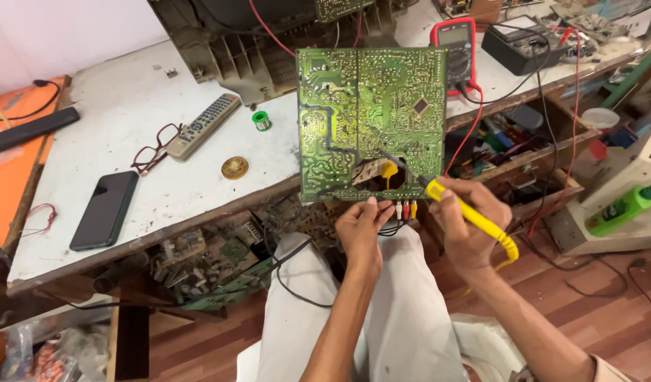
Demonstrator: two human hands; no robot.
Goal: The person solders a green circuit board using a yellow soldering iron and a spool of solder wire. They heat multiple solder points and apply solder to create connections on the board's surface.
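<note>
Fingers of the left hand (pixel 358 228) pinch the green circuit board's (pixel 371 120) lower edge, propping it upright, solder side exposed, while the right hand (pixel 464 228) grips a yellow soldering iron (pixel 467 212) pen-style, tip at the board.

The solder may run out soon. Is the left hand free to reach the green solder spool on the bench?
Probably not at once: the left hand is holding the circuit board's lower edge. The green solder spool lies uncovered just left of the board, so the path itself looks free.

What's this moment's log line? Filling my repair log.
left hand: steadies circuit board | right hand: holds yellow soldering iron, tip on board
</note>
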